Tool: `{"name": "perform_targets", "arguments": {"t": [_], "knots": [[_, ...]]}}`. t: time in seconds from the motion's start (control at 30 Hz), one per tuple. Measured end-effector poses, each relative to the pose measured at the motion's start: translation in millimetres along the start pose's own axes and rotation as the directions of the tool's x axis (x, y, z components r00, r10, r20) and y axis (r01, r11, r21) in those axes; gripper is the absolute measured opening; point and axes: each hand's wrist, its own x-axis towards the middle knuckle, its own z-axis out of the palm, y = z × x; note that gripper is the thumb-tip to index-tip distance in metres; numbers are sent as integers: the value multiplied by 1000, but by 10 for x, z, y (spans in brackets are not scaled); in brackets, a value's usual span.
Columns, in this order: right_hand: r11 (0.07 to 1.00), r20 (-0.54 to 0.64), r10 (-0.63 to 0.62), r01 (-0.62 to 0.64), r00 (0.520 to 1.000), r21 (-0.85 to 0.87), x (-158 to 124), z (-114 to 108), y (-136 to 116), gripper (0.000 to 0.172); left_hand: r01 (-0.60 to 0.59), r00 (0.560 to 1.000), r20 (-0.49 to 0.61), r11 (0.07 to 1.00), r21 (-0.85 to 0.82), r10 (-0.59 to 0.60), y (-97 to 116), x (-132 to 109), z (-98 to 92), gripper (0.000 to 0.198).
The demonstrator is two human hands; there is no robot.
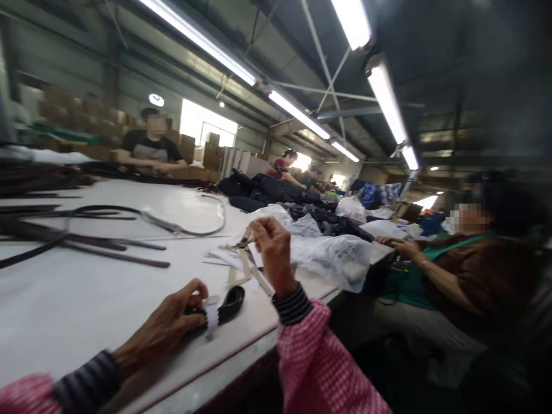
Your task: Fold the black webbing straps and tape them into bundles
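Observation:
My left hand (176,316) is closed round one end of a coiled black strap (232,303) low over the white table (107,287). A white paper band (212,316) goes round the strap beside my fingers. My right hand (272,247) is raised over the table, with thumb and fingers pinched together. Thin beige strips (245,264) lie or hang just below and left of its fingertips. Whatever is between those fingertips is too small to make out.
Dark straps (116,253) lie at the left. Clear plastic bags (336,259) and dark padded items (267,192) are piled behind my right hand. A person in a green apron (409,282) sits at the right; others work across the table.

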Motion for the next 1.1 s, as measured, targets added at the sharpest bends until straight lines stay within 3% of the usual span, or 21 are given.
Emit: {"name": "perform_targets", "arguments": {"t": [0.1, 0.2, 0.3, 0.47, 0.67, 0.83, 0.97, 1.1], "knots": [[994, 246, 109, -107, 963, -24, -93, -112, 178, 21, -4, 999, -33, 1000, -8, 4, 98, -9, 2, 24], [964, 376, 261, -221, 889, -146, -500, -124, 412, 16, -39, 997, -73, 999, -15, 38, 127, -15, 20, 25], [937, 341, 334, -273, 879, -217, -815, -68, 548, 15, -98, 991, -90, 995, 12, 99, 123, -59, 50, 24], [899, 258, 406, -332, 877, -286, -977, 48, 525, 18, -96, 988, -114, 990, 100, 107, 148, -112, 71, 25], [854, 246, 512, -518, 823, -47, -1099, 175, 561, 33, -105, 990, -81, 983, 148, 118, 174, -114, 70, 27], [829, 221, 537, -558, 814, 39, -1073, 228, 661, 38, -188, 977, -52, 954, 236, 205, 83, -141, 116, 15], [766, 346, 592, -641, 728, 39, -1012, 148, 660, 41, -239, 967, -45, 950, 201, 253, -40, -119, 169, 14], [727, 521, 558, -683, 646, 70, -883, 40, 635, 50, -245, 951, -152, 957, 153, 268, -69, -86, 202, 20]]}}
